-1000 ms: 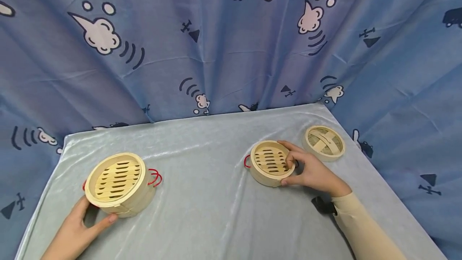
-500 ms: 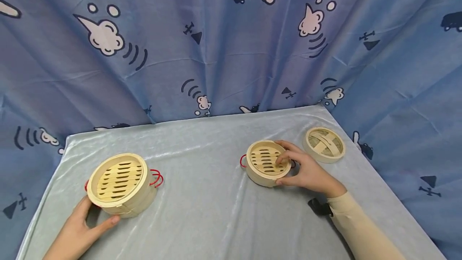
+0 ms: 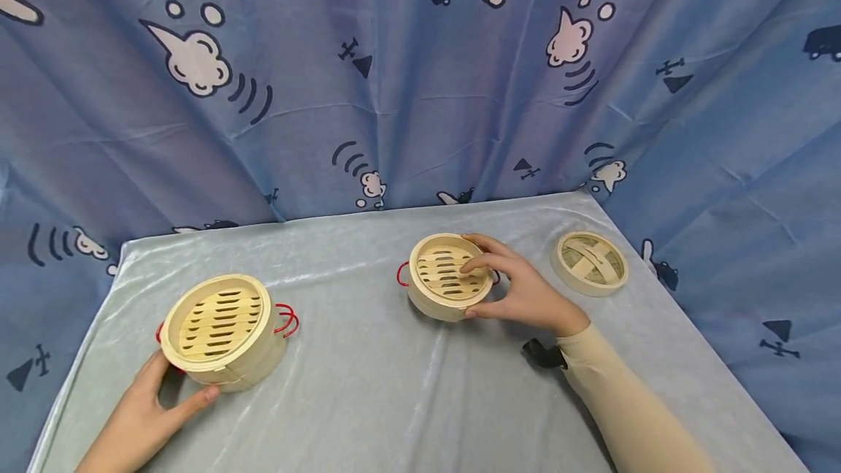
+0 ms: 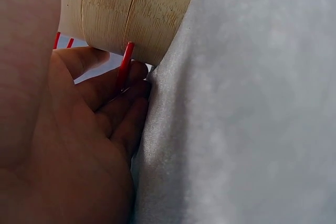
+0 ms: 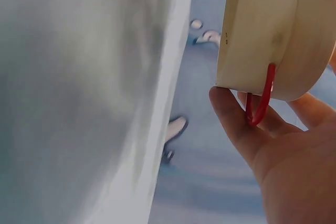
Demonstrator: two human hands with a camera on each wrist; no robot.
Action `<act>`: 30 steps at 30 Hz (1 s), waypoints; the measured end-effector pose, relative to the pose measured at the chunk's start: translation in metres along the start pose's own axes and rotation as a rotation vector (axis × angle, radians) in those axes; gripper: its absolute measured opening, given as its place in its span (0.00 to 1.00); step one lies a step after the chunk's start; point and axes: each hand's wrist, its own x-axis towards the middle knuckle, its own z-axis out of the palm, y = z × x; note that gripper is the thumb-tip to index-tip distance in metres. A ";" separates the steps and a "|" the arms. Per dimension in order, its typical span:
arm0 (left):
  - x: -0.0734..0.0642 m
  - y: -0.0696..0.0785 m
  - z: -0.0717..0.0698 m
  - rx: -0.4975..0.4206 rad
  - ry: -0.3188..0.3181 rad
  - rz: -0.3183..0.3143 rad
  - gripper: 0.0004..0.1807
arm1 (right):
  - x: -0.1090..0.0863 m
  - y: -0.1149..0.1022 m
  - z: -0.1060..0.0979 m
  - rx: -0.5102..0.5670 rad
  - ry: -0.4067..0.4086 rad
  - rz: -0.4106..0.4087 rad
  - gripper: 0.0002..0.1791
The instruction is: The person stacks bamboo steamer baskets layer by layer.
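Note:
On the left of the table stands a stack of bamboo steamer baskets (image 3: 220, 323), with slatted floor and red handles. My left hand (image 3: 141, 400) holds its near left side, thumb at the front and fingers at the left; in the left wrist view the fingers (image 4: 126, 114) lie by a red handle. Held up in my right hand (image 3: 519, 290) is a smaller-looking bamboo steamer basket (image 3: 439, 268), gripped by its right side with one finger over the slats. The right wrist view shows this basket (image 5: 268, 35) clear of the cloth, its red handle between the fingers.
A round woven bamboo lid (image 3: 590, 263) lies at the back right. Pale velvety cloth (image 3: 355, 385) covers the table. Blue patterned curtains (image 3: 296, 79) hang behind and to the right. A black wrist device (image 3: 544, 355) sits below my right wrist.
My right hand has carried the steamer basket leftward and slightly up, away from the lid. My left hand stays at the stack.

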 end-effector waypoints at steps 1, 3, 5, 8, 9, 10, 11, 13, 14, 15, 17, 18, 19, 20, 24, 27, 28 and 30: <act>0.000 0.000 0.000 0.005 -0.001 0.001 0.56 | 0.005 -0.004 0.003 0.008 -0.006 -0.012 0.33; 0.001 0.000 0.000 0.001 0.018 0.018 0.55 | 0.015 -0.015 0.008 0.028 -0.020 -0.035 0.33; 0.001 0.000 0.001 -0.002 0.038 0.046 0.54 | 0.024 -0.027 0.012 0.053 -0.034 -0.057 0.33; 0.002 0.000 0.002 -0.011 0.064 0.080 0.53 | 0.035 -0.045 0.017 0.075 -0.053 -0.093 0.33; 0.002 0.000 0.002 -0.010 0.066 0.085 0.53 | 0.039 -0.050 0.018 0.077 -0.059 -0.105 0.33; 0.002 0.000 0.002 -0.010 0.065 0.085 0.53 | 0.042 -0.054 0.020 0.079 -0.065 -0.120 0.33; 0.002 0.000 0.002 -0.008 0.066 0.083 0.53 | 0.045 -0.057 0.021 0.082 -0.071 -0.134 0.33; 0.002 0.000 0.002 -0.005 0.065 0.073 0.53 | 0.052 -0.062 0.025 0.088 -0.081 -0.161 0.33; 0.002 0.000 0.002 0.000 0.065 0.068 0.53 | 0.055 -0.064 0.027 0.092 -0.084 -0.173 0.34; 0.001 0.000 0.002 0.000 0.065 0.062 0.53 | 0.058 -0.066 0.028 0.093 -0.086 -0.185 0.34; 0.001 0.001 0.003 -0.004 0.061 0.047 0.53 | 0.063 -0.069 0.032 0.095 -0.091 -0.203 0.34; 0.000 0.001 0.003 -0.005 0.055 0.035 0.53 | 0.065 -0.071 0.033 0.095 -0.093 -0.207 0.34; 0.000 0.001 0.003 -0.008 0.045 0.027 0.53 | 0.067 -0.072 0.035 0.095 -0.094 -0.214 0.35; 0.000 0.001 0.003 -0.011 0.034 0.017 0.53 | 0.068 -0.074 0.036 0.098 -0.095 -0.222 0.35; -0.001 0.001 0.003 -0.013 -0.003 -0.012 0.53 | 0.075 -0.080 0.041 0.117 -0.094 -0.263 0.36; 0.000 0.000 0.002 -0.009 -0.003 -0.007 0.53 | 0.081 -0.084 0.046 0.123 -0.091 -0.292 0.36; 0.000 0.000 0.002 -0.010 0.000 -0.004 0.53 | 0.083 -0.085 0.048 0.127 -0.092 -0.295 0.37; 0.000 0.001 0.002 0.002 0.000 -0.009 0.53 | 0.086 -0.087 0.052 0.130 -0.099 -0.294 0.38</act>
